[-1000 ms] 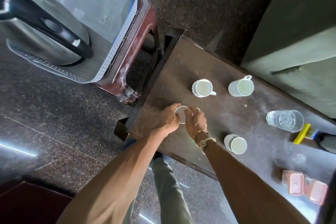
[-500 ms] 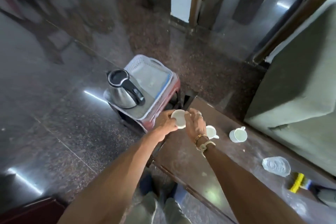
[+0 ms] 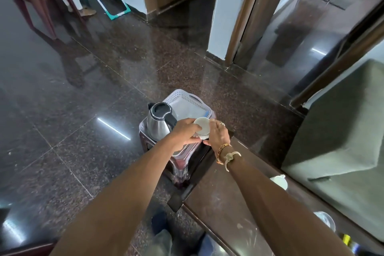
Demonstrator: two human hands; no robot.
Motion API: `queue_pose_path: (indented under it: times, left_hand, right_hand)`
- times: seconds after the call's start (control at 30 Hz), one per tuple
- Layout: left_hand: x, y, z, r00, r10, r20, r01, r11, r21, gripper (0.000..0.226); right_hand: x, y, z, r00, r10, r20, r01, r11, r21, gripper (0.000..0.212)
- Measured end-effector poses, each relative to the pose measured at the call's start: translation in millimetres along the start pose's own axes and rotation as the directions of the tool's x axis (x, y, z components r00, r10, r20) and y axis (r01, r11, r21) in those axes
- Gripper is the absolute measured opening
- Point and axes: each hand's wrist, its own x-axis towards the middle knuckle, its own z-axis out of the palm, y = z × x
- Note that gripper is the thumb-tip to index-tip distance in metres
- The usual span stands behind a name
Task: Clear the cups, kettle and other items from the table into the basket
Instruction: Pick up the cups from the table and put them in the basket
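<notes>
Head view shows the left hand (image 3: 184, 132) and right hand (image 3: 218, 136) together clasping a white cup (image 3: 201, 127) over the near edge of the basket (image 3: 176, 95), where the kettle (image 3: 159, 123) already stands, while another cup (image 3: 281, 182) and a glass (image 3: 325, 219) are left on the table (image 3: 228, 197).

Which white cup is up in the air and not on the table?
The cup held between the left hand and right hand, beside the kettle. The other cup sits on the table.
</notes>
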Motion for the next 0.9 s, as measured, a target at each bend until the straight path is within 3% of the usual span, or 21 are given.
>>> queue_pose_path:
  times: [0.27,0.6,0.8,0.9]
  left_hand:
    - [19.7,43.7,-28.5,0.996,0.006,0.089,-0.011,0.998,0.063,0.023]
    - [38.1,46.6,-41.2,0.999,0.027,-0.026,-0.027,0.999,0.033,0.026]
    - [41.5,51.2,-42.9,0.996,0.032,-0.079,-0.028,0.998,0.059,0.008]
    - [40.1,67.0,-39.1,0.993,0.044,-0.106,-0.040,0.998,0.042,0.014]
  right_hand:
    - [18.5,-38.4,20.1,0.996,0.034,-0.086,-0.029,0.998,0.057,0.041]
    - [40.3,-47.7,38.6,0.995,0.036,-0.092,-0.032,0.999,0.042,0.017]
    - [56.2,-46.4,39.9,1.000,0.029,0.012,-0.030,0.994,0.105,0.019]
    - [63.6,-61.0,37.3,1.000,0.003,0.016,-0.005,0.990,0.143,0.026]
